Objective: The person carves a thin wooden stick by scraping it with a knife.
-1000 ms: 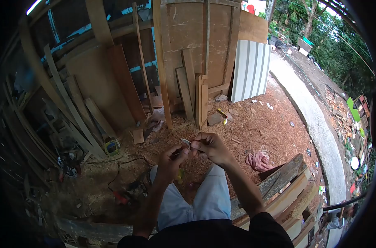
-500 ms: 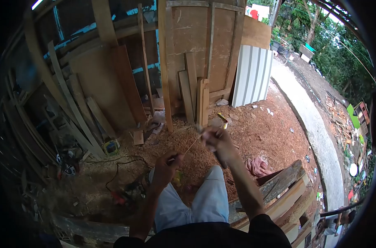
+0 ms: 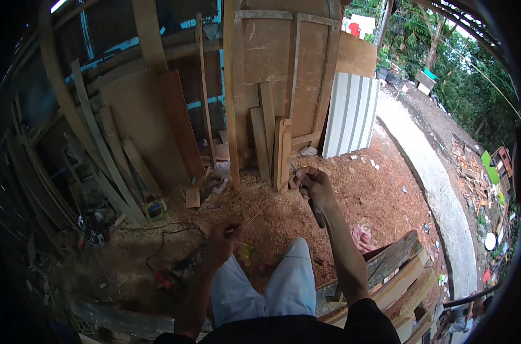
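Observation:
My left hand [image 3: 221, 241] is closed, thumb and fingers pinching one end of a thin light strip [image 3: 259, 212] above my left knee. The strip slants up and to the right toward my right hand [image 3: 315, 186], where its far end is hard to make out. In the fingers of my right hand is a slim knife [image 3: 317, 217]; its dark handle sticks out below the palm and a narrow grey tip shows above the fingers. Both hands are apart, over the wood shavings.
Planks [image 3: 263, 137] lean on the wooden wall panel ahead, with a corrugated white sheet [image 3: 349, 114] to their right. Stacked boards [image 3: 392, 269] lie beside my right leg. A power cord [image 3: 163, 238] crosses the floor at left. A concrete path [image 3: 438, 200] runs outside.
My right hand has moved slightly right and turned, so the knife handle shows more plainly. My left hand has shifted left and down. The hands are farther apart, and the view has tilted up slightly.

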`<state>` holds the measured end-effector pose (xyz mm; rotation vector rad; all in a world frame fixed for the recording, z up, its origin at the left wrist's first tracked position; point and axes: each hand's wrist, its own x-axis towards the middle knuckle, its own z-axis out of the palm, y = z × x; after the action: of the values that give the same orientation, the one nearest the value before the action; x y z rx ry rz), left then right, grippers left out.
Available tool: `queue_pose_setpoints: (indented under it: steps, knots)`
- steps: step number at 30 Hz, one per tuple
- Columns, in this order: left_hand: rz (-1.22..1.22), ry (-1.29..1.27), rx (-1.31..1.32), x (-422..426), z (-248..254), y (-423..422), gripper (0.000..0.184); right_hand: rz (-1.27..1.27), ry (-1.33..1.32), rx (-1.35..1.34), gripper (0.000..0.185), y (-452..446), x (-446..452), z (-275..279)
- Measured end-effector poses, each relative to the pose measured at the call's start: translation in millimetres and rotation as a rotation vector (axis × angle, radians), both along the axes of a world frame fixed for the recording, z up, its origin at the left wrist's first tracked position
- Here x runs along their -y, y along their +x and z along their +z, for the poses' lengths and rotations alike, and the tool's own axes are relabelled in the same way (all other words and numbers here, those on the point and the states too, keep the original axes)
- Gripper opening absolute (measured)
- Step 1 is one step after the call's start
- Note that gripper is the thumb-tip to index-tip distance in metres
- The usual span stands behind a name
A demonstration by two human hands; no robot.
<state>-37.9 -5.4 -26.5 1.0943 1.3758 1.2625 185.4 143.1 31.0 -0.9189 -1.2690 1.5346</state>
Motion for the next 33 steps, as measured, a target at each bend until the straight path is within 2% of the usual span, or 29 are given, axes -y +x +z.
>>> queue_pose_setpoints:
  steps: [3,5,8,12,13,14,15,17,18,22,25,27,29,31,33]
  knots:
    - [-0.013,-0.013,0.106,-4,5,-1,0.011,-0.119,-0.026,-0.124,0.015,8,-21,-8]
    - [-0.004,-0.017,0.162,-9,10,-3,0.012,-0.146,0.023,-0.066,0.018,9,-21,-12]
    - [0.017,-0.043,0.274,-16,16,-3,0.015,-0.048,0.010,-0.109,0.026,-3,1,-22]
    - [0.054,-0.005,0.387,-30,23,9,0.016,0.002,0.042,-0.098,0.023,-29,34,-33]
    - [0.051,-0.007,0.381,-32,24,11,0.016,0.040,0.099,0.005,0.022,-34,43,-28]
    - [0.032,0.016,0.346,-34,24,13,0.017,0.078,0.155,0.107,0.021,-38,51,-23]
    - [0.012,0.037,0.310,-34,24,15,0.017,0.074,0.151,0.101,0.021,-42,57,-18]
    - [0.001,0.092,0.235,-33,23,21,0.018,0.228,0.102,0.039,0.020,-48,65,-12]
    - [-0.011,0.160,0.165,-34,24,22,0.020,0.316,0.158,0.054,0.019,-45,60,-14]
    - [-0.010,0.176,-0.025,-28,23,22,0.024,0.151,0.081,-0.140,0.016,-37,35,-14]
    - [0.030,0.259,-0.133,-31,22,24,0.023,0.021,0.087,-0.073,0.016,-42,38,-7]
    - [0.053,0.303,-0.172,-33,24,25,0.021,0.087,0.134,-0.017,0.014,-46,45,-10]
    - [0.073,0.338,-0.210,-33,29,26,0.019,0.308,0.120,0.079,0.013,-49,61,-7]
    - [0.108,0.414,-0.317,-30,34,30,0.015,0.312,0.099,0.080,0.013,-47,63,-9]
    - [0.086,0.374,-0.306,-28,21,32,0.011,0.287,0.086,0.072,0.014,-45,55,-18]
